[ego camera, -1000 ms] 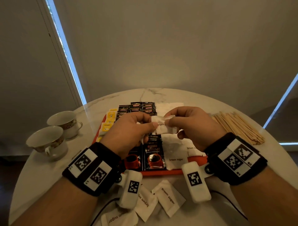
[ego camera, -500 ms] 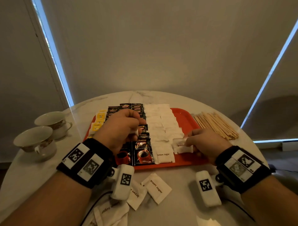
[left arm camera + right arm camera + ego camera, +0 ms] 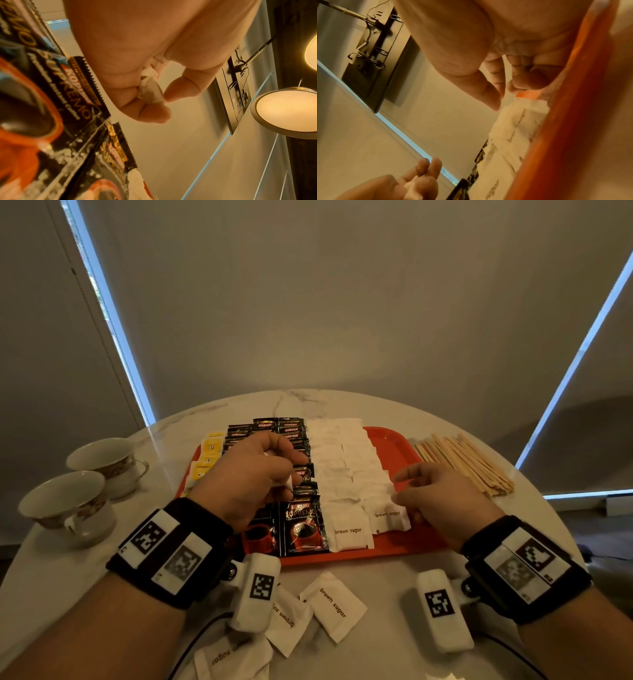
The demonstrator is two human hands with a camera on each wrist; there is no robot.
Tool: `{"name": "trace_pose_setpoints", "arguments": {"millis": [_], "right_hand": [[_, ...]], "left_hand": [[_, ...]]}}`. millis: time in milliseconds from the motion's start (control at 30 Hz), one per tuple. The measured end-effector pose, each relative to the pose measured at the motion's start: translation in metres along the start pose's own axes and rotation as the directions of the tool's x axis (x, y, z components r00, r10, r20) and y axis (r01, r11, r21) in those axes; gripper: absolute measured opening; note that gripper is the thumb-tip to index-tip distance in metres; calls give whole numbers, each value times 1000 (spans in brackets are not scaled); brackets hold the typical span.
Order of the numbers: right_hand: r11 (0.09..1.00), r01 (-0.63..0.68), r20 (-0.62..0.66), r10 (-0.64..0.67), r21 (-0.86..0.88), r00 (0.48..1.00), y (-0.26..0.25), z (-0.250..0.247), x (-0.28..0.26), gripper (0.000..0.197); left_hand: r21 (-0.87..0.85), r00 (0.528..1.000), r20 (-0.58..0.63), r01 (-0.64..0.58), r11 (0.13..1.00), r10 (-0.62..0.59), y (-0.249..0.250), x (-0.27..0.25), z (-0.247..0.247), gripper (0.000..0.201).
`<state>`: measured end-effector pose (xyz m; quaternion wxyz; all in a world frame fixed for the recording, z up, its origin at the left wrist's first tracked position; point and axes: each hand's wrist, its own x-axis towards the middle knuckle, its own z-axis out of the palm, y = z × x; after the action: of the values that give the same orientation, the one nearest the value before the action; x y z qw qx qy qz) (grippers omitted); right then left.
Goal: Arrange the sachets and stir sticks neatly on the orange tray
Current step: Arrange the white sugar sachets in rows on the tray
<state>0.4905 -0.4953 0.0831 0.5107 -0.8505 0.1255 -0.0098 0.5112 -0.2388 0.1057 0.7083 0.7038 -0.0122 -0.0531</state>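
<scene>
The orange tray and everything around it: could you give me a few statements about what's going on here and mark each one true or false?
1. The stir sticks lie on the table to the right of the orange tray. True.
2. The left hand is empty. False: it holds a small white sachet in its curled fingers.
3. Loose brown sugar sachets lie on the table in front of the tray. True.
4. The two teacups stand on the tray. False: they stand on the table, left of it.
5. The right hand holds a bundle of sticks. False: it holds nothing and hovers by the nearest brown sugar sachet in the right-hand white row.
</scene>
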Motion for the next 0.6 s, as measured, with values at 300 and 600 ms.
{"name": "trace_pose_setpoints", "arguments": {"millis": [300, 600], "right_hand": [[989, -1, 211, -30, 146, 977, -11, 9, 1, 8], [945, 250, 403, -317, 211, 858, -64, 44, 6, 27]], "left_hand": [[-190, 997, 70, -19, 982, 32, -1, -3, 4, 44], [-56, 994, 61, -84, 995, 87, 0, -5, 5, 20]]}}
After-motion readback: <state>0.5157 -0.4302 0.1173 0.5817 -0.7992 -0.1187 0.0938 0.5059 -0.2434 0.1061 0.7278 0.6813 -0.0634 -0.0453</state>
